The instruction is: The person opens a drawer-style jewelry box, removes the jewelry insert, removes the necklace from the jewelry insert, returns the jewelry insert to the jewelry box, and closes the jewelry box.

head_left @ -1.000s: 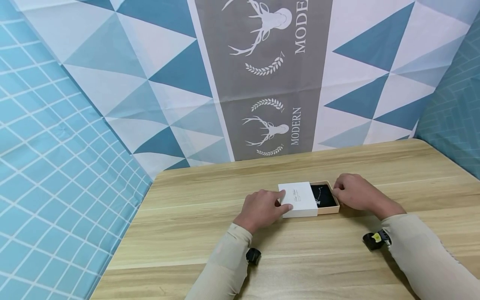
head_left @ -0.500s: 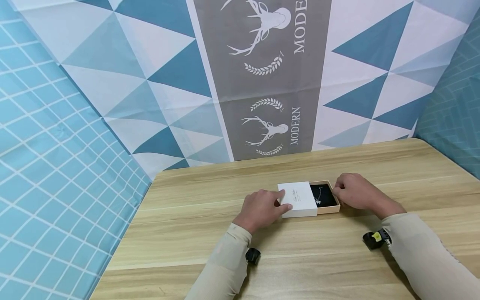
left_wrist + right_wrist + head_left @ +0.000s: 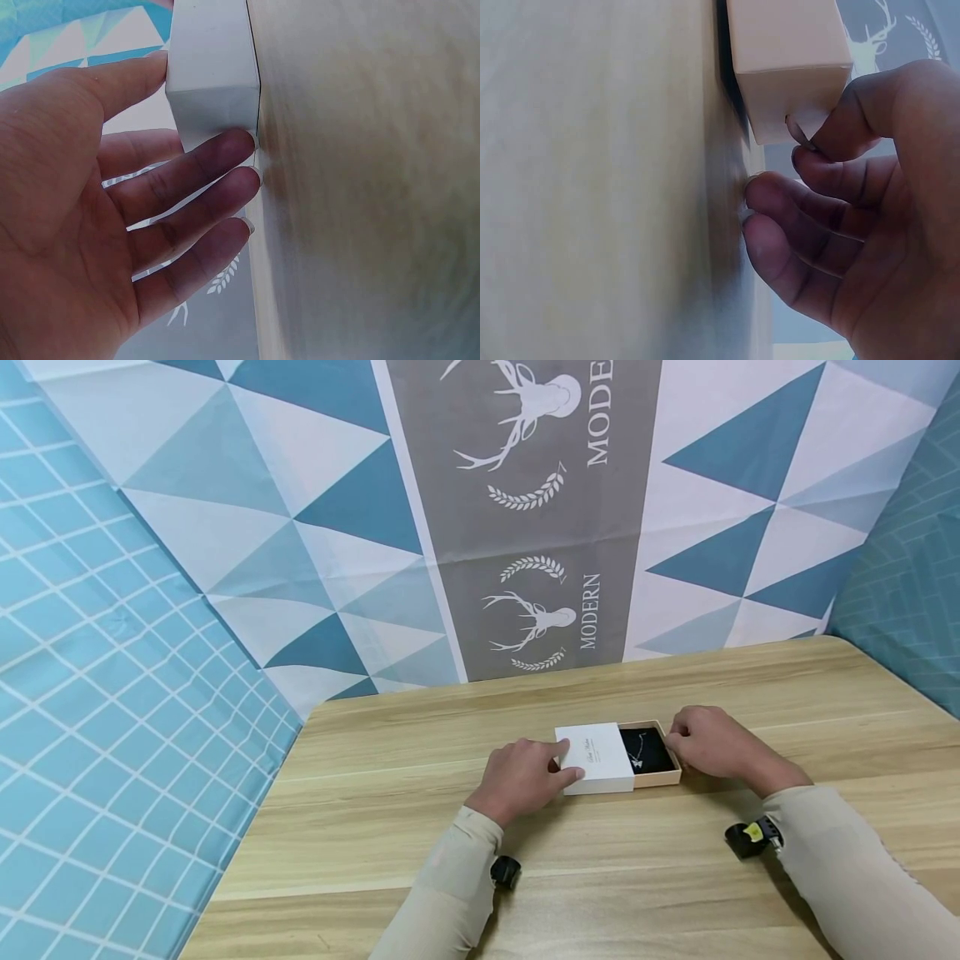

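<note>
A white box sleeve (image 3: 600,756) with small print on top lies on the table. My left hand (image 3: 517,781) holds it at its left end, the thumb on the near side. In the left wrist view, the other fingers stretch past the sleeve's end. Out of the sleeve's right side sticks a light peach drawer (image 3: 657,781). Inside the drawer is a black pad (image 3: 656,753) bearing a thin silver chain with a pendant (image 3: 637,763). My right hand (image 3: 708,743) pinches a small pull tab (image 3: 798,132) on the drawer's end between thumb and index finger.
The box rests on a wood-grain table (image 3: 600,877). A patterned cloth backdrop (image 3: 540,543) rises behind the table's far edge, and blue tiled cloth (image 3: 127,660) hangs at the left. Black wrist cameras sit on both sleeves.
The drawer appears to have slid very slightly to the right out of the sleeve. Both hands keep their hold, almost unmoved.
</note>
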{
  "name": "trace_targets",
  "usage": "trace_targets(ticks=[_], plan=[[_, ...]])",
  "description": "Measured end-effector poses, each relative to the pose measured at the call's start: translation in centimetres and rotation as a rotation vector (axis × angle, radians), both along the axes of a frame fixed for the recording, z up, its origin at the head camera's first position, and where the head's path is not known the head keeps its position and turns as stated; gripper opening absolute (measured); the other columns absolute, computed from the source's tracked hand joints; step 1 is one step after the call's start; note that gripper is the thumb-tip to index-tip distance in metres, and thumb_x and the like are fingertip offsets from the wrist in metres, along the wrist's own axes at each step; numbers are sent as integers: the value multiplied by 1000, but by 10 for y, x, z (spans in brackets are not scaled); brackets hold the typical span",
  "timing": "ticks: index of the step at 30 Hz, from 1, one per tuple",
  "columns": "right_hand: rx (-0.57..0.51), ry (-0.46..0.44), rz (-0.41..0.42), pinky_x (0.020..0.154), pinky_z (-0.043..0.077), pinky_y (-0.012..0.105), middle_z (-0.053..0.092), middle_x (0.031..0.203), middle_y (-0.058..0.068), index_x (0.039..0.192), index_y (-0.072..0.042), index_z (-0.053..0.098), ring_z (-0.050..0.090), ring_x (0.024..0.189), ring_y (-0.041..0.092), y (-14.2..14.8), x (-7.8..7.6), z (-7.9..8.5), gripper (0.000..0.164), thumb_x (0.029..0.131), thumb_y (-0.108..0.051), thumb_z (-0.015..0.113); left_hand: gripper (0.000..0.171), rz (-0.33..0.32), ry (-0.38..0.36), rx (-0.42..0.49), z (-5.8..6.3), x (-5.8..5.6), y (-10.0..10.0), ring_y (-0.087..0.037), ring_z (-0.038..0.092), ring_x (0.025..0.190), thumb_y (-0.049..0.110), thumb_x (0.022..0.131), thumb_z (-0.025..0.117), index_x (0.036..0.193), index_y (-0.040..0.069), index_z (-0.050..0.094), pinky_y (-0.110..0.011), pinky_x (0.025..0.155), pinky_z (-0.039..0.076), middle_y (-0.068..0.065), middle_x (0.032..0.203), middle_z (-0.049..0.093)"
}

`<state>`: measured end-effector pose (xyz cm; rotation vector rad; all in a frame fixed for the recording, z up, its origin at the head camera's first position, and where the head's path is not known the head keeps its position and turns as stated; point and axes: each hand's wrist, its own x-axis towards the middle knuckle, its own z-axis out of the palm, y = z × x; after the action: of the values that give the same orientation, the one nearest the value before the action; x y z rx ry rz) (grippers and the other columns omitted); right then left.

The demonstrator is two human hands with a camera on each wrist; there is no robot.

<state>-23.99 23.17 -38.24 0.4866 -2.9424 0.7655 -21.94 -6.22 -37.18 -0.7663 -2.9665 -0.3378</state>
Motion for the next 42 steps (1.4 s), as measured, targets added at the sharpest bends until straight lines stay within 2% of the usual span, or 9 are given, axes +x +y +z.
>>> trace_targets(ticks=[28, 35, 42], plan=[[-4, 5, -8, 55, 38, 33, 54, 65, 0, 72, -8, 64, 46, 57, 15, 3, -1, 0, 23, 94, -11, 56, 49, -8, -1, -9, 0, -1, 0, -4, 52, 62, 51, 96, 63, 137, 24, 65, -26, 52, 39, 14, 79, 66], [-1, 12, -13, 54, 36, 33, 46, 58, -1, 63, -13, 55, 43, 54, 16, 6, -1, 0, 29, 92, -11, 54, 48, -6, 5, -9, 0, -1, 0, -4, 52, 62, 51, 96, 63, 136, 24, 65, -26, 52, 38, 15, 77, 65], [-8, 18, -19, 53, 35, 33, 45, 56, -1, 60, -13, 53, 42, 53, 16, 8, -1, -1, 31, 91, -11, 53, 48, -8, 0, -4, 0, 0, 0, -3, 51, 61, 50, 96, 63, 136, 23, 65, -25, 51, 38, 13, 79, 66]])
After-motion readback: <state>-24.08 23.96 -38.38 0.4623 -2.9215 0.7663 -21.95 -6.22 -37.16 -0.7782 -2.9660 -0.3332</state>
